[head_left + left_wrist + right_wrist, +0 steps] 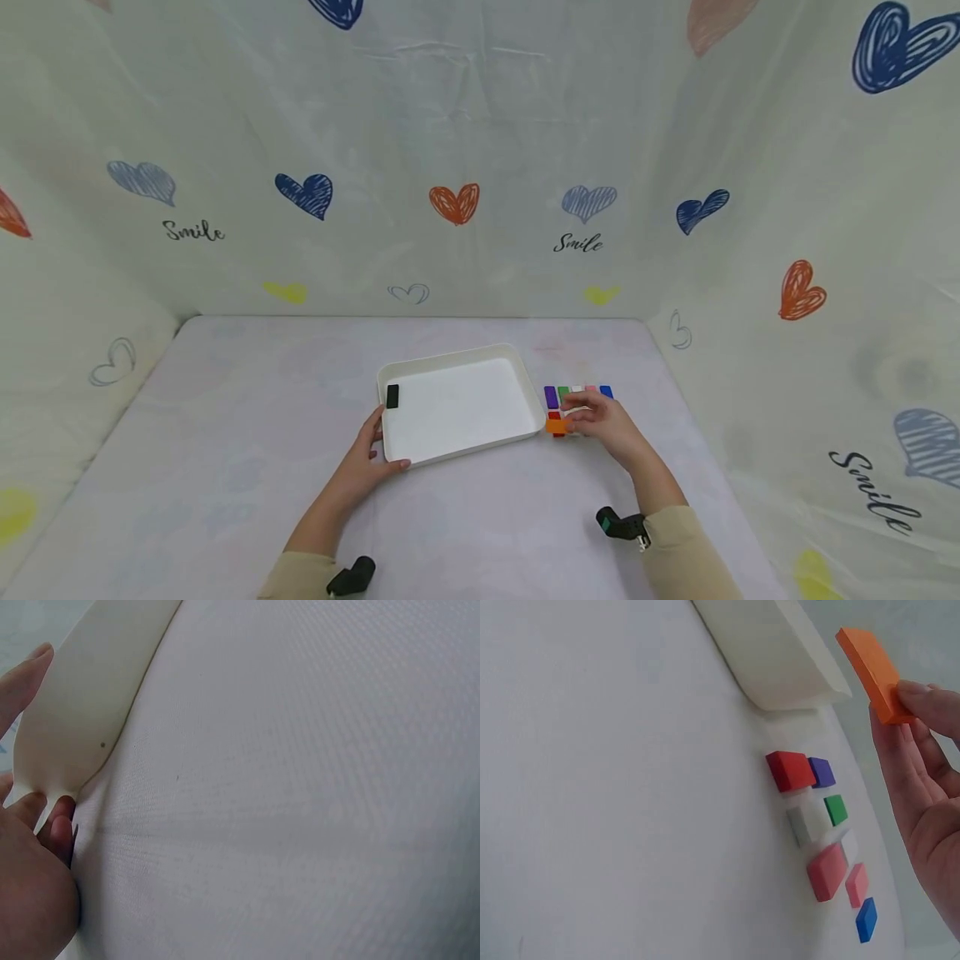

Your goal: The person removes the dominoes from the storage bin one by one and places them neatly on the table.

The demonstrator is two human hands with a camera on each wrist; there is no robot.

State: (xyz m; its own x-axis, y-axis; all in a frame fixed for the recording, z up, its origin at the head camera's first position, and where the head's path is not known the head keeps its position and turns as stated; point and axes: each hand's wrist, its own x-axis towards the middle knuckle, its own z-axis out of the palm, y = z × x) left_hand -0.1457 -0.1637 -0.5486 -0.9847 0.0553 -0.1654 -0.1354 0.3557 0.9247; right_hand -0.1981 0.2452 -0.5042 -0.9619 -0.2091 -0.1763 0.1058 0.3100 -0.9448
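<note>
An orange rectangular block (874,671) is pinched between the thumb and fingers of my right hand (603,425), raised above the table beside the tray's right end. My left hand (360,471) holds the near left corner of a white shallow tray (465,446), thumb at the front rim and fingers along the left side. In the left wrist view those fingers (30,806) press against the tray's outer wall. One black block (393,396) lies inside the tray at its left end. Below my right hand are a red block (790,771) and a purple block (822,772).
More blocks lie in two rows right of the tray: a green block (836,810), white ones, a larger pink block (827,872), a smaller pink block (857,885) and a blue block (866,920). A heart-printed curtain (510,150) stands behind the white table (225,417).
</note>
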